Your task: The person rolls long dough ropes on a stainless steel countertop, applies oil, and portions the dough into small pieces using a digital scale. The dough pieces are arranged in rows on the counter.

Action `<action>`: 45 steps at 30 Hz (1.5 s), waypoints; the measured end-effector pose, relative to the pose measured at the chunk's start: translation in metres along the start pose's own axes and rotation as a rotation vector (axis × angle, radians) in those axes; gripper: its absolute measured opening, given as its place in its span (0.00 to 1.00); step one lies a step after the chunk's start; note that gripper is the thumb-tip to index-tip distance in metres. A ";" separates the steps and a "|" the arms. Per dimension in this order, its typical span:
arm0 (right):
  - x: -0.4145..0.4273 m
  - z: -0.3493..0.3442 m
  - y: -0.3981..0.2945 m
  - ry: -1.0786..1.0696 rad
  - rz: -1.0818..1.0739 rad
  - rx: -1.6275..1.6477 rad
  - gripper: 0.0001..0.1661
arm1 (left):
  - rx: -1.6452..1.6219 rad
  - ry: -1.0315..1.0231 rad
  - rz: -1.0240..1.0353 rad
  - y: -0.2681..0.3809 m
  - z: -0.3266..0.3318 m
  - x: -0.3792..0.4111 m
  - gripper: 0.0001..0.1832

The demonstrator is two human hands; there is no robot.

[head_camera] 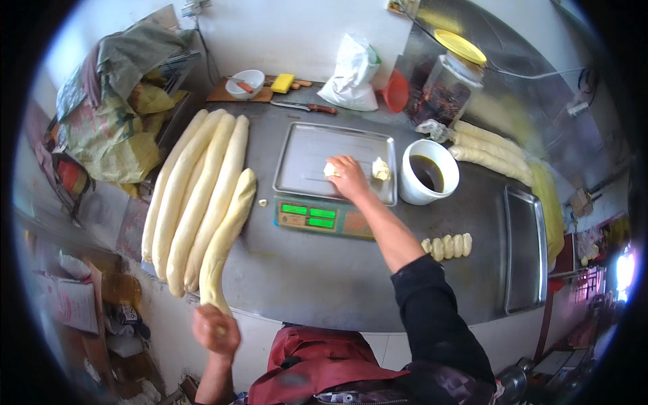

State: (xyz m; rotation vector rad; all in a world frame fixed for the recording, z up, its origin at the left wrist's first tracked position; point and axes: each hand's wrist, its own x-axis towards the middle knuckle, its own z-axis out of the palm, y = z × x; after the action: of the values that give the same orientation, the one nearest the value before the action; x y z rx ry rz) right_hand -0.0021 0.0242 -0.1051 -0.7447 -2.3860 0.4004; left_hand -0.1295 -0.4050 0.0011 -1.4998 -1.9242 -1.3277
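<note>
My left hand (216, 330) is closed around the near end of a long dough roll (229, 228), at the table's front edge. Several more dough rolls (202, 192) lie side by side just left of it. My right hand (348, 177) is over the steel tray (306, 157) of a digital scale (329, 216), with a small dough piece (331, 170) in its fingers. Another dough piece (380, 169) rests on the tray's right side. The scale's green displays are lit. A row of small dough pieces (448, 246) lies beyond my right forearm, partly hidden by it.
Right of the scale stands a white bucket (406, 177) of dark liquid, with wrapped dough rolls (491, 152) beyond. A steel tray (524, 253) lies far right. Behind are a knife (306, 107), white bag (352, 76), red funnel (396, 92) and jar (445, 91). A dough scrap (262, 203) lies left.
</note>
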 end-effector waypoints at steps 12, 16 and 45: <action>-0.265 -0.187 0.152 0.721 1.021 0.339 0.26 | 0.007 -1.064 0.268 0.015 0.208 -0.065 0.45; -0.343 -0.217 0.252 0.612 1.072 -0.205 0.25 | 0.176 -1.133 0.391 0.005 0.191 -0.034 0.52; -0.184 0.083 -0.155 0.389 1.262 0.714 0.15 | 0.171 -0.917 0.064 -0.027 0.215 -0.058 0.14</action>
State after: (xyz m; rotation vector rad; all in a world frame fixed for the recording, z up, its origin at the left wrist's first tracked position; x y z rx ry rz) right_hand 0.0035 -0.2171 -0.1855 -1.6569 -1.0059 1.3376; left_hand -0.0780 -0.2583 -0.1605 -2.2811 -2.3557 -0.4080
